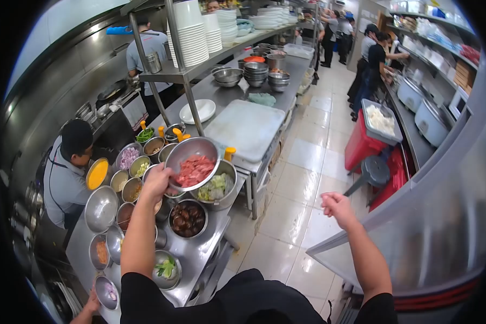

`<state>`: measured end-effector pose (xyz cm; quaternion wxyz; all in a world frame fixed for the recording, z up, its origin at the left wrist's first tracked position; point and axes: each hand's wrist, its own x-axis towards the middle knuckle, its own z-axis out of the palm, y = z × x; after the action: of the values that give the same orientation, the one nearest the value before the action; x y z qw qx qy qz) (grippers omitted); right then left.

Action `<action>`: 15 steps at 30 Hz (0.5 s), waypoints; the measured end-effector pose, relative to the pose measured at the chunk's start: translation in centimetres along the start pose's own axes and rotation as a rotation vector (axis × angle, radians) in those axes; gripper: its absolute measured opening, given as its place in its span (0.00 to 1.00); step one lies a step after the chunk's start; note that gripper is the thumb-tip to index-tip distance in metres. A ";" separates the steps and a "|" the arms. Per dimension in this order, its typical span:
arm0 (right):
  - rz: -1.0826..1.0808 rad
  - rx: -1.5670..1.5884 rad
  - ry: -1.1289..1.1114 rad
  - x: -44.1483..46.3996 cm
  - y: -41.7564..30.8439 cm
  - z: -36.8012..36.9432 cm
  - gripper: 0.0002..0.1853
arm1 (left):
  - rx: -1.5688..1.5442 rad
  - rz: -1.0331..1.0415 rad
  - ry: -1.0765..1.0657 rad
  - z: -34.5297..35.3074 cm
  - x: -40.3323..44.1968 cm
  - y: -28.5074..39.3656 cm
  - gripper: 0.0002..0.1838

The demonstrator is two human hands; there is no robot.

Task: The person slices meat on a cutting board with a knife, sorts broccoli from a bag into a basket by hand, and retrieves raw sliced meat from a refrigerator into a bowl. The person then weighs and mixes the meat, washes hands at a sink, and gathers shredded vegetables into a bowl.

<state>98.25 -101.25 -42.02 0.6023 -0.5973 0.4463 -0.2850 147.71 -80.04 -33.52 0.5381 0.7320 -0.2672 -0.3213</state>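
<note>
My left hand (157,181) grips the rim of a steel bowl (173,156) that holds sliced raw meat (195,170). The bowl is tilted toward me above the crowded counter. Just beyond and below it stands a steel pot with chopped leafy vegetables (215,188), partly covered by the bowl. A bowl of dark mushrooms (188,218) sits nearer to me. Out to the right, over the floor, my right hand (337,209) is loosely curled closed, with nothing seen in it. Below my left forearm is a bowl with cut green vegetables (166,268).
Several ingredient bowls crowd the steel counter (208,237). Behind them lies a white cutting board (245,129). At the left a co-worker (65,178) stands; another person's hand (92,299) touches a bowl. A translucent door (416,237) and red bins (363,143) flank the tiled aisle.
</note>
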 end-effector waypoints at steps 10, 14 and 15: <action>0.226 0.187 0.294 17.2 -0.5 -22.1 0.14 | 0.195 0.117 -0.084 8.0 14.9 4.8 0.11; 0.264 0.147 0.414 20.5 0.7 -29.5 0.14 | 0.219 0.022 -0.203 17.1 23.2 10.9 0.16; 0.285 0.130 0.409 21.0 1.3 -30.6 0.14 | 0.210 0.014 -0.214 19.3 25.4 11.7 0.16</action>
<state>80.36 -133.77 -43.96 0.5707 -0.4185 0.6193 -0.3400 149.06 -113.95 -31.05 0.4292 0.7441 -0.3602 -0.3638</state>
